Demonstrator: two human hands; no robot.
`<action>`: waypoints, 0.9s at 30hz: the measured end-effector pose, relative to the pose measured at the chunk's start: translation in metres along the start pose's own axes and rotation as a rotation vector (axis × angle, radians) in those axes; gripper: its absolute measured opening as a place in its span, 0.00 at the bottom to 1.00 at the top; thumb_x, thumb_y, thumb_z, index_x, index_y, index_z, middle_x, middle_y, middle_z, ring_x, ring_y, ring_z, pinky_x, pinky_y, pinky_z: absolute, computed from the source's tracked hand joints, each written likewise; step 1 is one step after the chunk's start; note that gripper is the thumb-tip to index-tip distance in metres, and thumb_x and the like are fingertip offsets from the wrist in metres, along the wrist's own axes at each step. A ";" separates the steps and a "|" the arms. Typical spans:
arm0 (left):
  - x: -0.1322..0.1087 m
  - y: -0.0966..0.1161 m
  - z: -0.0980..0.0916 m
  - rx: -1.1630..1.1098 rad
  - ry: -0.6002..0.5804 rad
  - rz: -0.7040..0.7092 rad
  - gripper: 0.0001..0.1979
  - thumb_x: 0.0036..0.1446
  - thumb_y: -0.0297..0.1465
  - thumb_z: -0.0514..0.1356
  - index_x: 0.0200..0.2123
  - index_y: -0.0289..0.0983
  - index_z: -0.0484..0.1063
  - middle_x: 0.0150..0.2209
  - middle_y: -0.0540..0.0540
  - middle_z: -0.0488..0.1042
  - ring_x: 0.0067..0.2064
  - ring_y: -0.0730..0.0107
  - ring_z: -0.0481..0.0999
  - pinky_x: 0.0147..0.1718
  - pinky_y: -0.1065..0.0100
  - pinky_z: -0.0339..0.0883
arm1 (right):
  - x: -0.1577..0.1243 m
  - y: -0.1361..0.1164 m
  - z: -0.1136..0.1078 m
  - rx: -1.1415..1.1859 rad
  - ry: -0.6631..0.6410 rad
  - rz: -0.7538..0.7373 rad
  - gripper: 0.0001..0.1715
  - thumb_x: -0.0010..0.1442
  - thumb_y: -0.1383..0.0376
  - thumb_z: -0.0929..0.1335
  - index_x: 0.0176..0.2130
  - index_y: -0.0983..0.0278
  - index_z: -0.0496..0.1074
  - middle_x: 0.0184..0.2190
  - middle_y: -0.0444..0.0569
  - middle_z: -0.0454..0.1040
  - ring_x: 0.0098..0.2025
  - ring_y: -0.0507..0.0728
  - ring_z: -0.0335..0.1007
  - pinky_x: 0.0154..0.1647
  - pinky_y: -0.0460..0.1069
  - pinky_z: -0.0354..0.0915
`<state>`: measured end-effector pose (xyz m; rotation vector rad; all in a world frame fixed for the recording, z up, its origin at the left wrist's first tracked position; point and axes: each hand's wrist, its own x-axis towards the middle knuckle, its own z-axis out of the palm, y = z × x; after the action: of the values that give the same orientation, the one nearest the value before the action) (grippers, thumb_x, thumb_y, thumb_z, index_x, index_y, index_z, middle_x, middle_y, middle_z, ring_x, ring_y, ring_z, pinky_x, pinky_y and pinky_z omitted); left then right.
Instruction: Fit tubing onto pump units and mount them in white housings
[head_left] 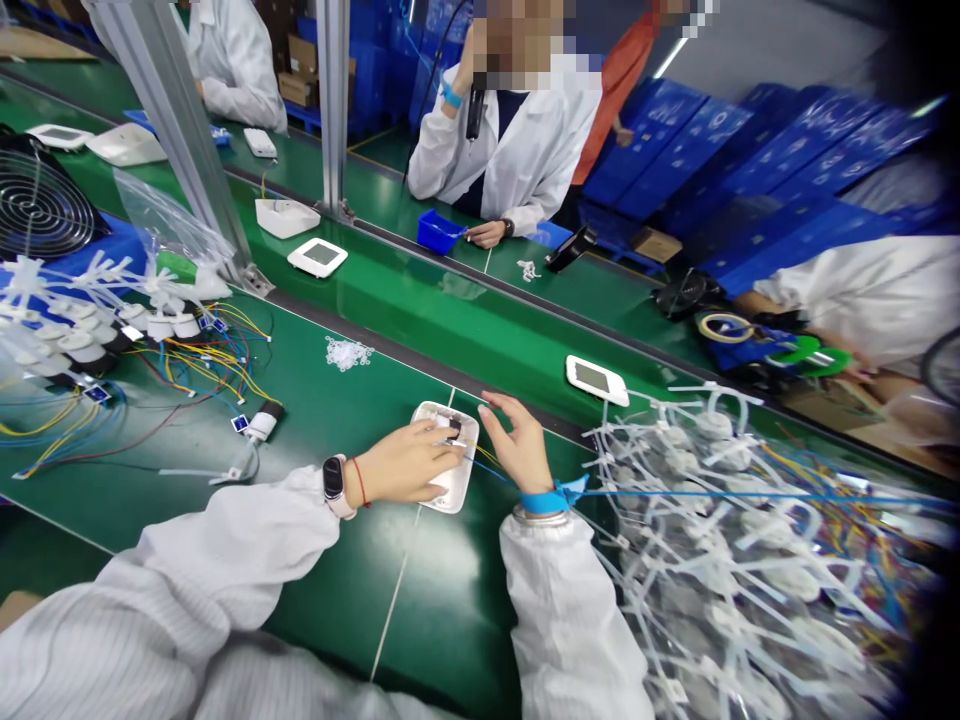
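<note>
A white plastic housing (pixel 459 490) lies hollow side up on the green bench in front of me. My left hand (pixel 412 462) reaches over it from the left, gripping it with fingers inside the shell and the thumb near its lower edge. At those fingertips sits a small black part (pixel 454 428), mostly hidden by the hand. Thin yellow and blue wires (pixel 489 460) run out over the housing's right side. Just right of the housing, my right hand (pixel 519 440) is raised with thumb and fingers apart, holding nothing.
Tubed parts with wires pile up at right (pixel 720 540) and left (pixel 82 320). One wired motor (pixel 264 422) lies nearer. Small clear rings (pixel 349 352) sit ahead. White display units (pixel 596 380) lie on the green strip; metal posts (pixel 334 110) and co-workers are beyond.
</note>
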<state>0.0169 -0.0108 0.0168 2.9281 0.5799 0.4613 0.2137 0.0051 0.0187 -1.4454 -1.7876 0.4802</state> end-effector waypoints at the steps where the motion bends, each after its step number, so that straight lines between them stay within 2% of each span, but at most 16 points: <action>1: -0.001 0.000 0.001 0.001 0.000 -0.011 0.20 0.54 0.38 0.56 0.47 0.33 0.64 0.51 0.41 0.67 0.57 0.56 0.58 0.51 0.57 0.51 | 0.003 0.000 0.001 0.002 -0.047 -0.011 0.16 0.57 0.59 0.64 0.43 0.64 0.71 0.42 0.53 0.73 0.45 0.57 0.68 0.48 0.54 0.63; 6: -0.003 0.000 0.003 0.017 0.025 -0.021 0.22 0.56 0.41 0.55 0.49 0.33 0.63 0.53 0.41 0.65 0.58 0.58 0.56 0.53 0.58 0.49 | 0.021 0.005 0.014 0.008 -0.351 -0.043 0.18 0.56 0.59 0.64 0.44 0.65 0.72 0.44 0.54 0.72 0.48 0.60 0.66 0.51 0.56 0.60; 10: 0.000 0.002 0.006 0.060 0.056 -0.076 0.24 0.55 0.42 0.54 0.51 0.32 0.62 0.49 0.41 0.69 0.54 0.59 0.61 0.56 0.59 0.46 | 0.033 0.008 0.020 0.017 -0.536 -0.014 0.20 0.56 0.58 0.64 0.45 0.65 0.72 0.46 0.55 0.71 0.50 0.60 0.64 0.52 0.56 0.58; 15: 0.005 0.008 0.013 0.119 0.056 -0.173 0.20 0.56 0.38 0.53 0.49 0.32 0.64 0.37 0.42 0.73 0.47 0.59 0.66 0.57 0.56 0.45 | 0.043 -0.001 0.024 0.006 -0.658 -0.089 0.18 0.58 0.58 0.61 0.39 0.63 0.75 0.43 0.53 0.69 0.47 0.58 0.64 0.49 0.54 0.60; 18: 0.000 0.010 0.015 0.101 0.086 -0.183 0.22 0.56 0.40 0.54 0.49 0.32 0.63 0.45 0.41 0.71 0.50 0.59 0.64 0.57 0.55 0.46 | 0.044 -0.006 0.027 0.002 -0.657 -0.087 0.18 0.57 0.58 0.61 0.35 0.63 0.76 0.44 0.54 0.69 0.48 0.60 0.64 0.51 0.55 0.58; 20: -0.005 0.010 0.012 0.088 0.147 -0.165 0.22 0.57 0.40 0.53 0.51 0.33 0.62 0.51 0.42 0.67 0.54 0.59 0.61 0.57 0.56 0.46 | 0.045 -0.003 0.028 0.087 -0.608 -0.015 0.17 0.56 0.56 0.63 0.33 0.64 0.76 0.41 0.52 0.72 0.45 0.60 0.66 0.50 0.55 0.58; 21: -0.008 0.011 0.009 0.083 0.186 -0.154 0.21 0.57 0.39 0.53 0.51 0.34 0.62 0.53 0.43 0.66 0.56 0.60 0.59 0.58 0.57 0.46 | 0.047 0.001 0.028 0.149 -0.534 0.063 0.17 0.54 0.55 0.64 0.31 0.64 0.75 0.37 0.51 0.74 0.42 0.60 0.68 0.48 0.54 0.59; 24: -0.014 0.013 0.000 0.056 0.301 -0.113 0.15 0.59 0.35 0.51 0.48 0.37 0.64 0.53 0.46 0.66 0.56 0.64 0.60 0.56 0.60 0.49 | 0.065 0.021 0.028 0.279 -0.174 0.322 0.17 0.50 0.54 0.66 0.28 0.66 0.73 0.26 0.49 0.74 0.34 0.59 0.69 0.41 0.53 0.62; 25: -0.016 0.015 -0.003 0.042 0.333 -0.094 0.14 0.59 0.34 0.51 0.47 0.37 0.65 0.52 0.47 0.67 0.55 0.66 0.61 0.56 0.61 0.51 | 0.075 0.030 0.029 0.293 -0.062 0.373 0.18 0.51 0.53 0.64 0.30 0.66 0.71 0.27 0.50 0.74 0.34 0.59 0.68 0.40 0.53 0.63; 27: -0.017 0.016 -0.007 0.018 0.369 -0.070 0.12 0.59 0.32 0.51 0.45 0.37 0.66 0.50 0.48 0.69 0.53 0.66 0.62 0.54 0.62 0.53 | 0.097 0.046 0.034 0.327 0.080 0.434 0.20 0.54 0.52 0.60 0.35 0.65 0.68 0.28 0.50 0.73 0.35 0.59 0.68 0.37 0.53 0.65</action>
<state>0.0054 -0.0320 0.0213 2.8417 0.7268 1.0028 0.2123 0.1151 -0.0031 -1.5869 -1.2566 0.8776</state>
